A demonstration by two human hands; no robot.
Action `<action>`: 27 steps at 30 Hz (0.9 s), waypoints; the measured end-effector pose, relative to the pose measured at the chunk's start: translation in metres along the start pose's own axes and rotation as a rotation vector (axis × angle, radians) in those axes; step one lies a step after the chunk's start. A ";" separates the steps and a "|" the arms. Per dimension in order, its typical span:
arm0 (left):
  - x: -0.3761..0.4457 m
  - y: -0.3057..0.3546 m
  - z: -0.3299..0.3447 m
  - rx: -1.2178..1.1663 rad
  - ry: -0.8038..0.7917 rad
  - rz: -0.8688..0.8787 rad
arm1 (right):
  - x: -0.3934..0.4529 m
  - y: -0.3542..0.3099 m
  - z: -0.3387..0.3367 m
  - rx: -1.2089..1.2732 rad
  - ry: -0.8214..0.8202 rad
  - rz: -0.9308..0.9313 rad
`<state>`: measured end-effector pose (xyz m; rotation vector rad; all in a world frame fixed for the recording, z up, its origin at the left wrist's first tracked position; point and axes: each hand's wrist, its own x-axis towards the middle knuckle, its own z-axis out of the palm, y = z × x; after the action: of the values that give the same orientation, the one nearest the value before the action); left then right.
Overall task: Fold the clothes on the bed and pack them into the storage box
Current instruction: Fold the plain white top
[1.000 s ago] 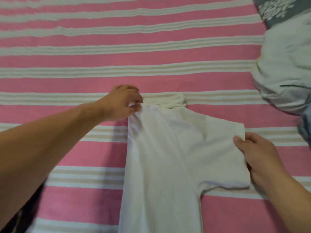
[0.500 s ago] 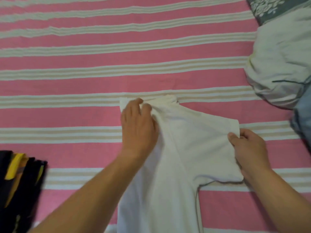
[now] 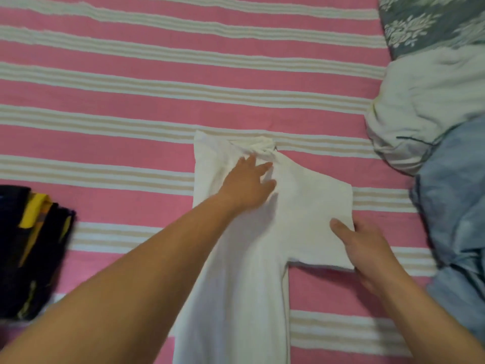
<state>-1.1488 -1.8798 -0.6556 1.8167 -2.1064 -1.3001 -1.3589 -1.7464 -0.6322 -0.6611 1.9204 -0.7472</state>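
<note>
Since half a second ago the left hand has slid up toward the collar of the white T-shirt, and its fingers have spread out; it now lies flat, palm down, pressing the cloth just below the neckline. Over the same span the right hand has barely shifted: it pinches the outer edge of the right sleeve, thumb on top of the fabric and the other fingers tucked underneath, out of sight.

White and laid lengthwise on the pink striped bed, the shirt has its left side already folded inward into a straight edge, while its hem runs off the bottom of the frame. At the left edge sits a dark garment with yellow patches, partly cut off and too dim to name. At the right, a pale bundle of cloth, a blue garment and a grey flowered pillow are all cropped by the frame.
</note>
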 end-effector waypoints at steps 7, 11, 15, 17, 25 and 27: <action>-0.102 -0.053 -0.032 -1.605 0.045 -0.447 | -0.045 -0.088 0.066 -0.259 -0.438 -0.374; -0.082 -0.068 -0.029 -1.465 0.100 -0.431 | -0.036 -0.082 0.116 -0.799 -0.597 -0.394; -0.067 -0.076 -0.016 -1.098 0.246 -0.526 | 0.010 -0.076 0.100 -0.883 -0.050 -0.620; -0.067 -0.074 -0.014 -0.973 0.306 -0.548 | 0.040 -0.077 0.097 -0.799 -0.075 -0.569; -0.069 -0.070 -0.016 -0.131 0.371 -0.406 | 0.106 -0.076 0.117 -0.607 0.018 -0.426; -0.045 -0.075 -0.033 -0.121 0.398 -0.324 | 0.110 -0.078 0.118 -0.482 0.042 -0.368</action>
<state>-1.0586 -1.8554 -0.6615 2.2048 -1.5479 -0.9817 -1.2874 -1.9030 -0.6826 -1.3304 2.0603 -0.5155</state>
